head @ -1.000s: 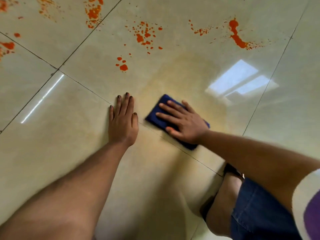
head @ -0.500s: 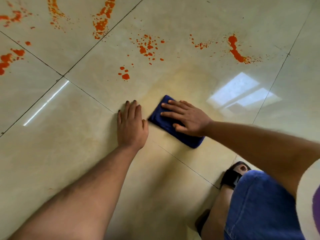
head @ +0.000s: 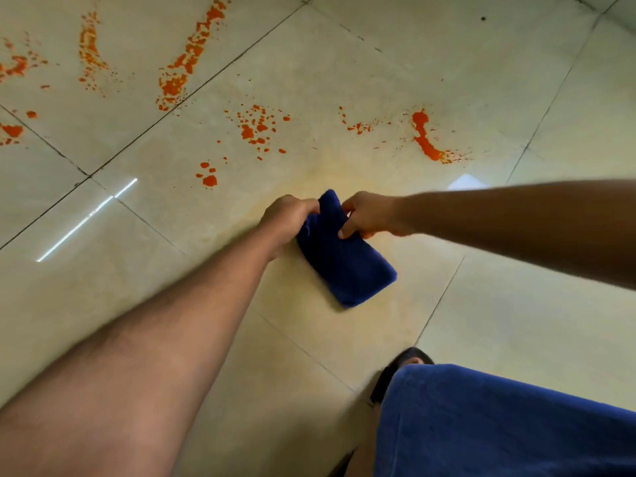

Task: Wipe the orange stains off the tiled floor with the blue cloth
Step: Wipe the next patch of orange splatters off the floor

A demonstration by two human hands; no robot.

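Two hands hold the folded blue cloth point(head: 344, 253) at its far end on the tiled floor point(head: 499, 321): the left hand point(head: 287, 220) has its grip clamped on one corner, the right hand point(head: 370, 215) pinches the other. Orange stains point(head: 256, 127) spatter the tiles beyond, well apart from the cloth. A blue-clad knee point(head: 481, 425) and black sandal point(head: 402, 364) sit nearer. No writing shows.

Both hands grip the far end of the folded blue cloth point(head: 344, 253) on the tiled floor point(head: 499, 304): left hand point(head: 287, 218), right hand point(head: 370, 215). Orange stains point(head: 256, 129) lie beyond them.
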